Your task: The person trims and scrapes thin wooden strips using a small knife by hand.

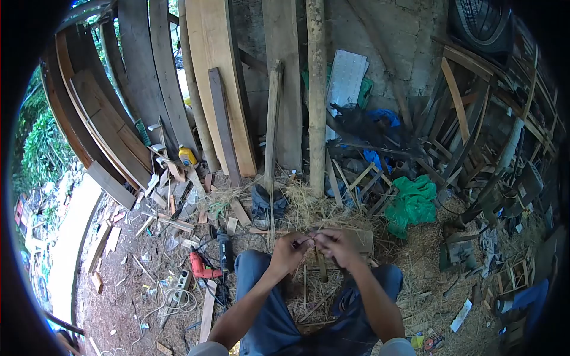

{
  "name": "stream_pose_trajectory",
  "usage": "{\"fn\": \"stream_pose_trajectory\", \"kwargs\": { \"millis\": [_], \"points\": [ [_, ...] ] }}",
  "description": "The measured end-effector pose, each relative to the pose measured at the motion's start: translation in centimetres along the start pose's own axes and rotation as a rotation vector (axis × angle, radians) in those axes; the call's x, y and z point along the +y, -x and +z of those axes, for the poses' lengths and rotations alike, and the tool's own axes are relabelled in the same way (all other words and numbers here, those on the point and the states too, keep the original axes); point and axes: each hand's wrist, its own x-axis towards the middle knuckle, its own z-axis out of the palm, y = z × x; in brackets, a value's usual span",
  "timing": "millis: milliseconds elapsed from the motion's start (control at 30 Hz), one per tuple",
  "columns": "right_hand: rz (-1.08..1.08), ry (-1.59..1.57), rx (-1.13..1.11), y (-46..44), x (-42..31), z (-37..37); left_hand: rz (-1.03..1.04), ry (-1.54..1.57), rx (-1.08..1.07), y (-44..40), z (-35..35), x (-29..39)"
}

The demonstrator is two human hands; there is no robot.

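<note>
Both hands meet in front of the knees, their fingertips close together. My left hand (290, 252) has thumb and fingers pinched. My right hand (336, 246) is pinched beside it, the fingers bent. Whatever lies between the fingertips is too small to make out. Below the hands a narrow piece of wood (322, 268) points down between the legs. A wooden block (358, 240) lies behind my right hand, among straw.
A red power tool (203, 265), a dark grinder-like tool (225, 252) and a power strip (182, 286) with cord lie left. Tall planks (217, 89) lean behind. Green plastic (411, 204), a yellow bottle (187, 156) and scrap wood are scattered around.
</note>
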Motion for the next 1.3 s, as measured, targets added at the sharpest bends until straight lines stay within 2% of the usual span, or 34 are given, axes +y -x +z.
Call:
{"fn": "stream_pose_trajectory", "kwargs": {
  "millis": [33,167,233,433,500,600,667,767,833,933,1000,1033,1100,1200,1233,1300],
  "points": [
    [-0.007,-0.094,0.005,-0.2,0.4,0.4,-0.001,0.003,0.0,-0.2,-0.1,0.0],
    [-0.066,-0.108,0.028,-1.5,0.9,-1.7,0.054,-0.075,-0.024,0.4,-0.6,0.3],
    [-0.065,-0.161,0.169,-1.3,-0.3,-2.3,0.06,-0.062,-0.003,0.8,-0.7,0.2],
    [-0.045,-0.1,0.219,-1.6,0.4,-2.3,0.076,-0.045,0.001,2.4,-2.9,-1.0],
    [-0.032,-0.084,0.214,-1.8,0.6,-1.9,0.03,0.054,-0.063,2.8,-3.5,-2.1],
    [-0.025,-0.045,0.285,-2.6,0.8,-2.2,0.071,0.016,-0.064,3.2,-4.6,-2.4],
    [-0.107,-0.079,0.526,-3.7,1.2,-5.3,0.085,0.04,-0.062,3.7,-5.6,-3.2],
    [-0.204,-0.003,0.576,-3.5,-0.4,-7.6,0.072,0.038,-0.038,4.4,-7.7,-3.1],
    [-0.181,0.039,0.539,-2.7,-0.5,-5.7,0.05,0.03,-0.006,4.1,-8.1,-2.8],
    [-0.112,0.037,0.427,-1.8,0.1,-2.5,-0.062,0.149,0.047,3.5,-7.4,-3.0],
    [-0.083,0.28,0.337,-1.6,0.6,-1.0,-0.213,0.477,0.031,2.2,-6.2,-3.1],
    [-0.174,0.516,0.308,-1.8,0.6,-0.4,-0.212,0.476,0.03,1.4,-5.6,-3.4],
    [-0.208,0.528,0.335,-2.2,1.5,0.0,-0.356,0.813,0.046,-0.4,-4.3,-4.4],
    [-0.253,0.549,0.359,-2.3,1.6,0.6,-0.267,0.999,0.008,-3.0,-3.0,-5.8],
    [-0.267,0.557,0.355,-2.4,1.5,0.7,-0.333,0.961,0.052,-3.4,-2.8,-5.8],
    [-0.308,0.619,0.354,-2.5,1.6,1.2,-0.339,0.934,0.068,-3.8,-2.3,-6.1]
  ]
}}
